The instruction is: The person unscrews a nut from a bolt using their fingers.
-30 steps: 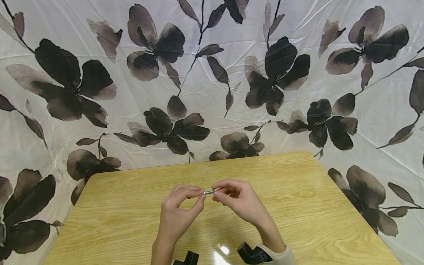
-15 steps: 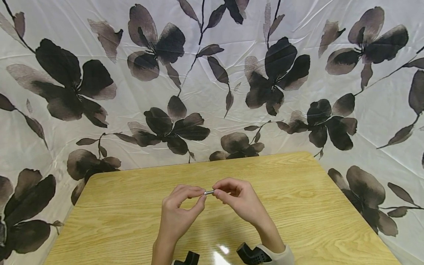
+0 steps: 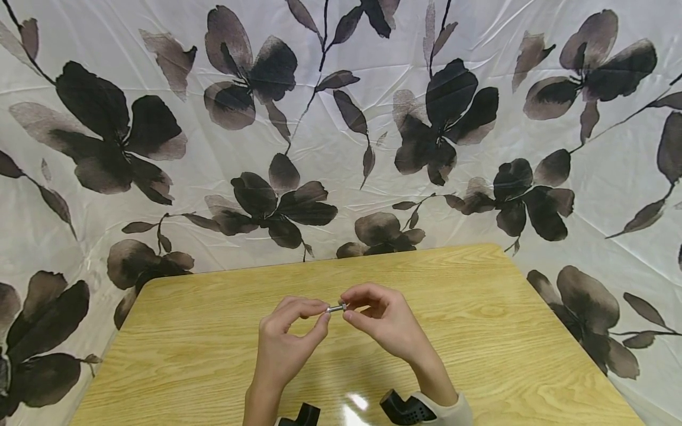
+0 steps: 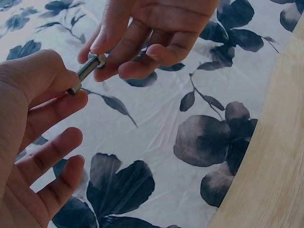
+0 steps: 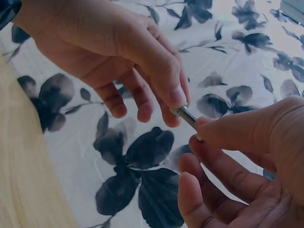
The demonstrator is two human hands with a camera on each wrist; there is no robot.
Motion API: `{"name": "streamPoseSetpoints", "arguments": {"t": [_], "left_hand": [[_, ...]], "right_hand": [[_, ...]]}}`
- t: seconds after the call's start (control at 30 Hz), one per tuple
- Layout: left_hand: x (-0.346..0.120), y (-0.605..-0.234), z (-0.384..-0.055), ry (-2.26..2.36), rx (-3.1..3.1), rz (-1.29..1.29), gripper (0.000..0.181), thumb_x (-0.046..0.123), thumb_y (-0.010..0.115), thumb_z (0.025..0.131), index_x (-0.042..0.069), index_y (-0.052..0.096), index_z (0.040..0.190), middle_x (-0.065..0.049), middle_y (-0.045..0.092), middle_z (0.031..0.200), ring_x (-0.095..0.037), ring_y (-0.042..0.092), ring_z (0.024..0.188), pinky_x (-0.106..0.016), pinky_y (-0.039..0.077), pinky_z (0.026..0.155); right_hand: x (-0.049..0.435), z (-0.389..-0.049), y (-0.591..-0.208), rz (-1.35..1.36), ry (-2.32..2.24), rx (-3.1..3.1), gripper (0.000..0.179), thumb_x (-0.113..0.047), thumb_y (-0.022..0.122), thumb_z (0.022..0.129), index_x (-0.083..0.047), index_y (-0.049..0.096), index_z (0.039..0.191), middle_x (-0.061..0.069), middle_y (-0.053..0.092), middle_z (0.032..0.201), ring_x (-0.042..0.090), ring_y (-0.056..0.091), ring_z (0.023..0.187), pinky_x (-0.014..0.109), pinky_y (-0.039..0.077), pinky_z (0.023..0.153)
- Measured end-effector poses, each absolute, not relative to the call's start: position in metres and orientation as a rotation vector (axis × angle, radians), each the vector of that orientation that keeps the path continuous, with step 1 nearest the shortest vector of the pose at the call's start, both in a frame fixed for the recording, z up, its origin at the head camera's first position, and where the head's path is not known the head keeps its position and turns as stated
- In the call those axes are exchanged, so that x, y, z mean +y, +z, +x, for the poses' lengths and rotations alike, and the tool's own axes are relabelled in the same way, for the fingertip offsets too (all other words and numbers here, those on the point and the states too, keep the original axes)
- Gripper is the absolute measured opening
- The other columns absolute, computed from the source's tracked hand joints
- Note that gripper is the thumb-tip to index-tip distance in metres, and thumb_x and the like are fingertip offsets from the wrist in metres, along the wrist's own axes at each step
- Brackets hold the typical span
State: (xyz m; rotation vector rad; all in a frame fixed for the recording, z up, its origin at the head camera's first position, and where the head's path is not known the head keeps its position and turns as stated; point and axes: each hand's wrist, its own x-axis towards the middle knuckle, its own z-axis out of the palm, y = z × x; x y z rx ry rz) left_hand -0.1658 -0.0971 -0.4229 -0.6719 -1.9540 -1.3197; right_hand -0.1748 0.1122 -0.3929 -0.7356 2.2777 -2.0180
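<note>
A small silver bolt [image 3: 335, 308] is held in the air above the table, between both hands. My left hand [image 3: 290, 334] pinches its left end between thumb and fingertips. My right hand [image 3: 386, 319] has thumb and fingertips at the wider right end, one on each side of it. Bare thread shows between the hands in the left wrist view, where the bolt [image 4: 87, 69] has a wider piece at each end. From the right wrist, the bolt [image 5: 186, 114] slants down from the left fingertips to the right thumb, which partly hides its lower end.
Under the hands lies a light wood-grain table [image 3: 202, 355] with rounded far corners. Behind and around it hangs a white cloth [image 3: 373, 207] with dark flower prints. A black device [image 3: 407, 408] is strapped at the right wrist, another [image 3: 303, 414] at the left.
Half a second ago the right fingertips covered the bolt's right end; now thumb and fingers stand slightly further apart and that end shows. The left hand has stayed nearly still.
</note>
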Motion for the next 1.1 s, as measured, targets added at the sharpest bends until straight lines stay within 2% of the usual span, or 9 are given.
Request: {"name": "streamPoseSetpoints", "arguments": {"t": [0.17, 0.3, 0.43, 0.53, 0.63, 0.73, 1.1], "left_hand": [[-0.097, -0.423, -0.166, -1.328, -1.943, -0.673, 0.026, -0.006, 0.083, 0.077, 0.014, 0.081, 0.095, -0.001, 0.078, 0.091, -0.01, 0.068, 0.086, -0.024, 0.055, 0.071], [-0.0969, -0.4234, -0.1664, -1.33, -1.925, -0.683, 0.027, -0.007, 0.082, 0.077, 0.014, 0.081, 0.095, -0.002, 0.079, 0.091, -0.011, 0.068, 0.085, -0.023, 0.054, 0.071], [-0.0969, -0.4232, -0.1662, -1.329, -1.924, -0.678, 0.028, -0.007, 0.083, 0.076, 0.014, 0.081, 0.095, -0.003, 0.079, 0.091, -0.011, 0.068, 0.085, -0.021, 0.054, 0.072], [-0.0968, -0.4229, -0.1659, -1.329, -1.934, -0.67, 0.027, -0.007, 0.083, 0.077, 0.014, 0.081, 0.095, -0.003, 0.079, 0.091, -0.011, 0.068, 0.086, -0.021, 0.054, 0.072], [-0.0963, -0.4233, -0.1659, -1.331, -1.936, -0.671, 0.027, -0.006, 0.083, 0.077, 0.014, 0.081, 0.094, -0.003, 0.079, 0.091, -0.011, 0.068, 0.086, -0.019, 0.054, 0.072], [-0.0955, -0.4237, -0.1658, -1.336, -1.929, -0.682, 0.027, -0.007, 0.082, 0.077, 0.014, 0.081, 0.094, -0.003, 0.079, 0.091, -0.011, 0.068, 0.086, -0.016, 0.054, 0.073], [-0.0962, -0.4233, -0.1652, -1.345, -1.929, -0.689, 0.028, -0.008, 0.081, 0.077, 0.014, 0.081, 0.095, -0.004, 0.079, 0.092, -0.012, 0.068, 0.088, -0.015, 0.054, 0.074]], "right_hand": [[0.1114, -0.175, -0.3926, -0.767, -2.022, 2.261, 0.024, -0.007, 0.072, 0.096, -0.003, 0.071, 0.119, 0.016, 0.072, 0.116, 0.021, 0.07, 0.105, 0.031, 0.061, 0.084], [0.1115, -0.1749, -0.3912, -0.699, -2.009, 2.282, 0.023, -0.015, 0.067, 0.101, -0.004, 0.071, 0.12, 0.017, 0.072, 0.118, 0.019, 0.069, 0.104, 0.032, 0.06, 0.086], [0.1126, -0.1759, -0.391, -0.573, -1.957, 2.327, 0.024, -0.024, 0.062, 0.105, -0.007, 0.073, 0.118, 0.014, 0.074, 0.11, 0.018, 0.069, 0.096, 0.039, 0.061, 0.082], [0.1134, -0.1775, -0.3921, -0.512, -1.913, 2.345, 0.027, -0.025, 0.061, 0.105, -0.004, 0.075, 0.112, 0.014, 0.076, 0.1, 0.021, 0.07, 0.092, 0.038, 0.06, 0.078], [0.1136, -0.1789, -0.3936, -0.497, -1.879, 2.346, 0.03, -0.026, 0.061, 0.105, -0.002, 0.078, 0.105, 0.015, 0.077, 0.093, 0.02, 0.071, 0.089, 0.032, 0.059, 0.073], [0.1136, -0.1792, -0.3947, -0.519, -1.871, 2.331, 0.03, -0.027, 0.062, 0.105, -0.003, 0.079, 0.101, 0.014, 0.077, 0.09, 0.02, 0.072, 0.086, 0.032, 0.058, 0.072], [0.1151, -0.1772, -0.3935, -0.613, -1.872, 2.28, 0.025, -0.023, 0.063, 0.104, -0.005, 0.075, 0.115, 0.013, 0.077, 0.094, 0.014, 0.073, 0.085, 0.036, 0.06, 0.076]]}}
